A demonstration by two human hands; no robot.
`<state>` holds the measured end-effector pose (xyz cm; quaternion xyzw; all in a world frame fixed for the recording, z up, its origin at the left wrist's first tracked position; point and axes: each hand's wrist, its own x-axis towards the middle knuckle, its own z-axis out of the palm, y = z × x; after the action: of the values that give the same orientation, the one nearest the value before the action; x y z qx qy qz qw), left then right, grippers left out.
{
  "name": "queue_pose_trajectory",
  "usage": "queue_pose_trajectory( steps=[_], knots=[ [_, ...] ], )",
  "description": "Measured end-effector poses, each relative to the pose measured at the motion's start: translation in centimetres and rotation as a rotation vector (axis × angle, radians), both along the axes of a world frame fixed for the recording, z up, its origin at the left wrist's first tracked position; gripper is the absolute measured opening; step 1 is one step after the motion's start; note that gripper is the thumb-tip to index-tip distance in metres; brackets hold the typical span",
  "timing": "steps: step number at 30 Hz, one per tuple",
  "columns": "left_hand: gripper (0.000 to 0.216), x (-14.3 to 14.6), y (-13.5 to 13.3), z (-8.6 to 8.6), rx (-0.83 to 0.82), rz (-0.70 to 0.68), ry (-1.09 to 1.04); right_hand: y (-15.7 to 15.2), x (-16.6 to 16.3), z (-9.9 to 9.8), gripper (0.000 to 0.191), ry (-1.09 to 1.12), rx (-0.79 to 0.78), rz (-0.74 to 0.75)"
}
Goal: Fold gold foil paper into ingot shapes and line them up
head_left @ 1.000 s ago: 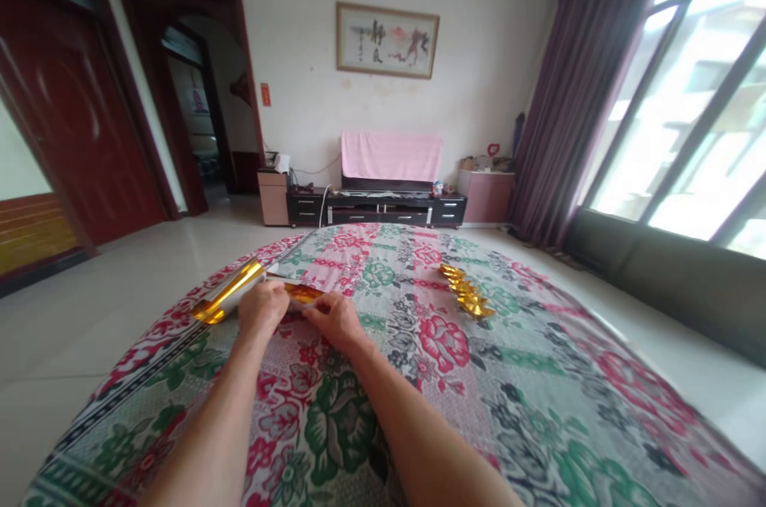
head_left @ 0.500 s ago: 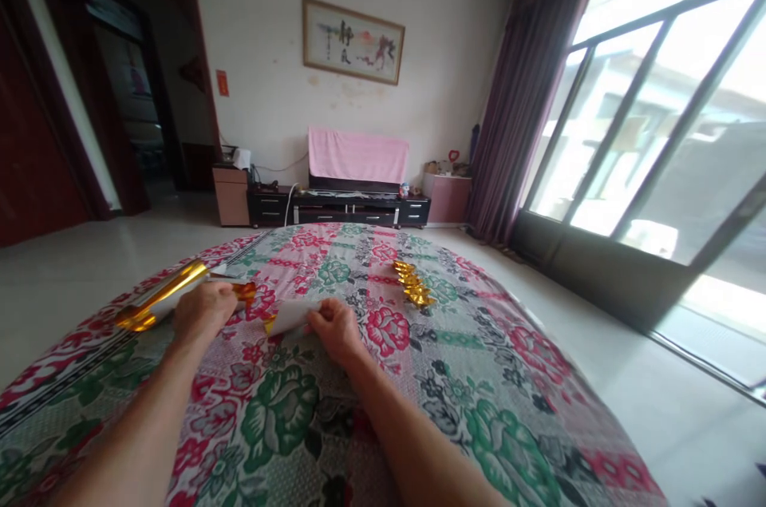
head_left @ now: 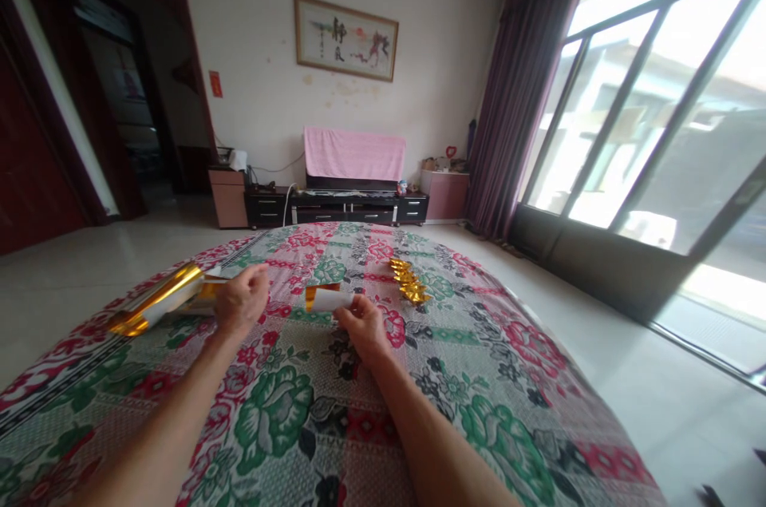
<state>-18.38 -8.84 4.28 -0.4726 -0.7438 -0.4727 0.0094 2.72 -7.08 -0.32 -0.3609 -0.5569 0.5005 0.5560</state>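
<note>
In the head view my right hand (head_left: pixel 363 325) pinches the right end of a small piece of gold foil paper (head_left: pixel 328 299), white on one side and gold at its left and upper edges. It is held over the flowered cloth. My left hand (head_left: pixel 242 299) is to its left, apart from that paper, with fingers curled together and nothing showing between them. Behind the left wrist lies more gold foil paper (head_left: pixel 207 295), partly covered by the hand. Beside it rests a curled gold foil sheet (head_left: pixel 188 279). Several folded gold foil pieces (head_left: pixel 409 281) stand in a row right of my right hand.
A flowered cloth (head_left: pixel 503 427) covers the round table under my hands. Beyond the table are a low black cabinet (head_left: pixel 344 213) and a pink cloth (head_left: pixel 356 154) draped over something. A large window (head_left: pixel 646 108) with a purple curtain (head_left: pixel 508 108) is on the right.
My left hand has moved right, away from the gold paper near the curled sheet. My right hand has shifted right and slightly farther out with its piece of foil paper, whose gold edges show more.
</note>
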Motion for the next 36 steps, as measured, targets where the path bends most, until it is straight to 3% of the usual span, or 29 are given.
queue_pose_trajectory(
  steps=[3,7,12,15,19,25,28,32,36],
  knots=[
    [0.046,2.7,0.7,-1.1,-0.077,-0.245,-0.284,0.1,0.0,-0.1,0.019,-0.034,0.059,-0.060],
    [0.048,4.9,1.0,-2.3,-0.132,-0.397,-0.591,0.0,-0.3,-0.4,0.018,-0.143,0.145,-0.100],
    [0.042,5.7,0.7,-2.4,-0.093,-0.632,-0.808,-1.0,-0.2,-0.1,0.014,-0.367,0.260,-0.113],
    [0.043,6.0,0.6,-2.4,-0.057,-0.681,-0.902,-1.4,0.0,0.5,0.014,-0.405,0.285,-0.088],
    [0.028,6.4,0.3,-2.3,-0.074,-0.702,-0.908,-1.7,0.1,1.1,0.012,-0.359,0.248,-0.075],
    [0.027,6.6,0.3,-2.7,-0.095,-0.697,-0.963,-1.2,0.7,1.3,0.032,-0.234,0.191,-0.030],
    [0.026,6.6,0.5,-3.0,-0.056,-0.760,-0.965,-0.8,0.7,1.0,0.045,-0.188,0.141,0.014],
    [0.028,6.8,0.5,-2.7,-0.001,-0.803,-0.984,-0.6,0.2,0.4,0.018,-0.208,0.176,0.005],
    [0.031,6.5,0.6,-2.2,0.074,-0.731,-0.898,-0.5,0.1,0.3,0.013,-0.342,0.353,-0.175]
  ],
)
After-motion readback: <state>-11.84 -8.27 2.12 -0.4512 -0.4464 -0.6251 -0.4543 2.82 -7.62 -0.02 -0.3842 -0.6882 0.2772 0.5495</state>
